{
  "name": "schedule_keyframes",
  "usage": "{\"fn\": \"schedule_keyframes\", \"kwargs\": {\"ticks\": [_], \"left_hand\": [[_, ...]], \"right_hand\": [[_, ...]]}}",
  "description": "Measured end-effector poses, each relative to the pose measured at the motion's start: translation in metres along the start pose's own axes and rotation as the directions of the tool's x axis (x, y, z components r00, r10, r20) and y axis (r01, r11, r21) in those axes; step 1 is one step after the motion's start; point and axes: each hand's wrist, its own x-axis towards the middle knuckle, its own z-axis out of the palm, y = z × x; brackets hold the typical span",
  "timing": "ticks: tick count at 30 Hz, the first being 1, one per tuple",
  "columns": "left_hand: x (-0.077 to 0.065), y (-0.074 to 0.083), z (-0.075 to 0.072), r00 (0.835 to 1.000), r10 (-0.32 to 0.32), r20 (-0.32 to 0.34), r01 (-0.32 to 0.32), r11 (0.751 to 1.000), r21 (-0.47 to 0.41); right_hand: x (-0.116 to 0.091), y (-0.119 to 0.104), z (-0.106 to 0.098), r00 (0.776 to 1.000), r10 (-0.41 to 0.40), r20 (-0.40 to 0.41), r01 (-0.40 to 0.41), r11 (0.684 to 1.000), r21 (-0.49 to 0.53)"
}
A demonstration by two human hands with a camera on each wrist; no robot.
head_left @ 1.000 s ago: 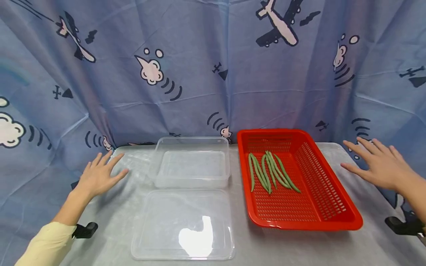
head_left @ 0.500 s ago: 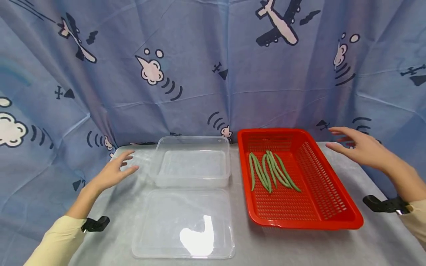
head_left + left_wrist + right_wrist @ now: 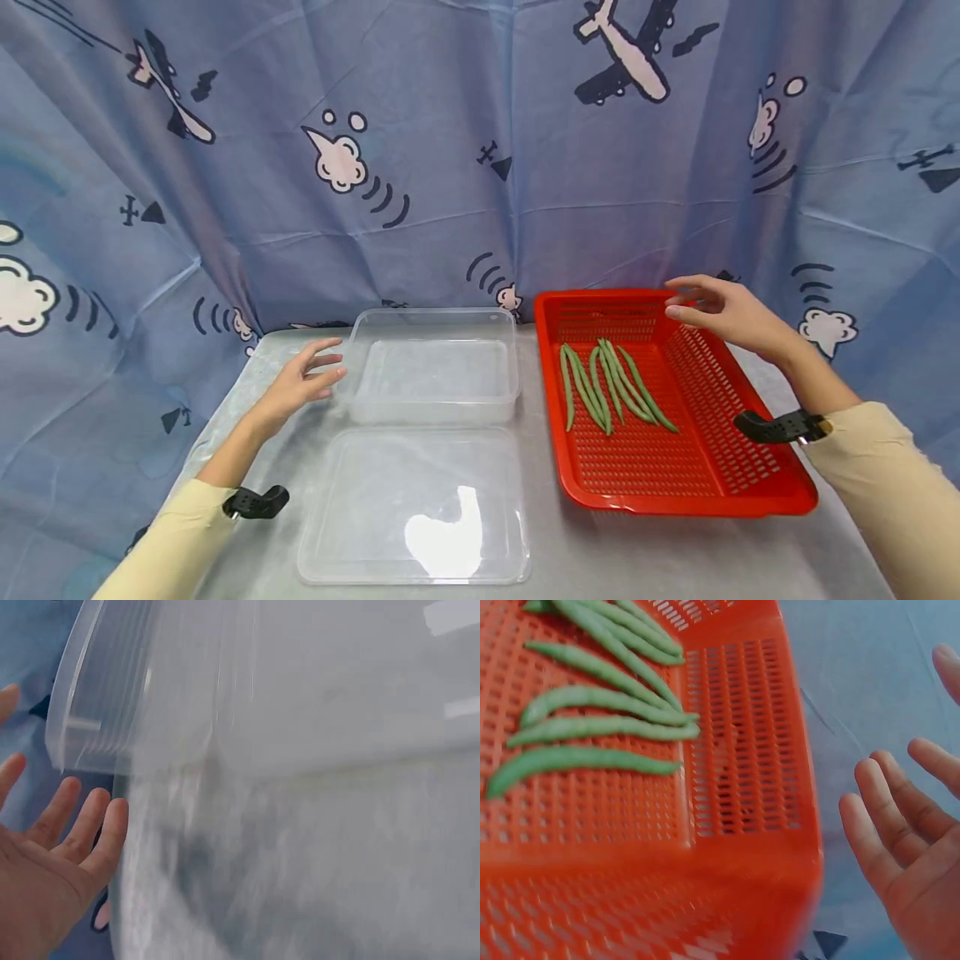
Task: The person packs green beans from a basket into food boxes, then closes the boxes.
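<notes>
Several green beans (image 3: 618, 385) lie in the left part of a red perforated basket (image 3: 645, 483). My right hand (image 3: 731, 315) hovers over the basket's far right corner, its fingers loosely bent and holding nothing. In the right wrist view the hand (image 3: 915, 840) shows beside the basket's rim, apart from the beans. A clear plastic container (image 3: 433, 412) stands left of the basket. Close to its left side is my left hand (image 3: 296, 385), fingers relaxed and nothing in them. The left wrist view has the hand (image 3: 67, 855) near the container's corner (image 3: 97, 727), without visible contact.
A clear flat lid (image 3: 390, 508) with a bright reflection lies in front of the container. All of these rest on a pale grey tabletop (image 3: 547, 558). Behind the table hangs a blue curtain (image 3: 435, 233) printed with planes and clouds.
Both hands have moved inward: the left rightward to the clear container, the right leftward over the basket's corner. Their spread fingers have drawn closer together. The basket, beans, container and lid stay put.
</notes>
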Motion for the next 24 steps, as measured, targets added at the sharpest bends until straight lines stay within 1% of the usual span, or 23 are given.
{"fn": "schedule_keyframes", "kwargs": {"ticks": [2,5,9,12,16,20,24], "left_hand": [[0.003,-0.002,0.006,1.000,-0.002,0.001,0.002,1.000,-0.031],[0.006,-0.004,0.011,1.000,-0.010,0.001,0.010,0.999,-0.052],[0.008,-0.009,0.014,1.000,-0.027,0.000,0.027,0.996,-0.083],[0.009,-0.012,0.016,0.999,-0.034,0.001,0.033,0.995,-0.096],[0.010,-0.016,0.016,1.000,-0.031,-0.002,0.030,0.994,-0.104],[0.012,-0.019,0.014,1.000,-0.027,-0.012,0.026,0.994,-0.105],[0.013,-0.021,0.013,1.000,-0.024,-0.014,0.022,0.994,-0.110]], "right_hand": [[0.005,0.003,0.007,1.000,-0.025,0.010,0.025,0.998,0.058],[0.011,0.007,0.018,0.998,-0.060,0.034,0.054,0.986,0.157],[0.015,0.011,0.030,0.995,-0.062,0.076,0.042,0.970,0.240],[0.017,0.010,0.036,0.993,-0.058,0.101,0.029,0.964,0.264],[0.022,0.012,0.044,0.992,-0.062,0.111,0.028,0.958,0.285],[0.028,0.017,0.053,0.991,-0.069,0.114,0.036,0.961,0.274],[0.033,0.021,0.060,0.990,-0.056,0.130,0.017,0.959,0.284]]}}
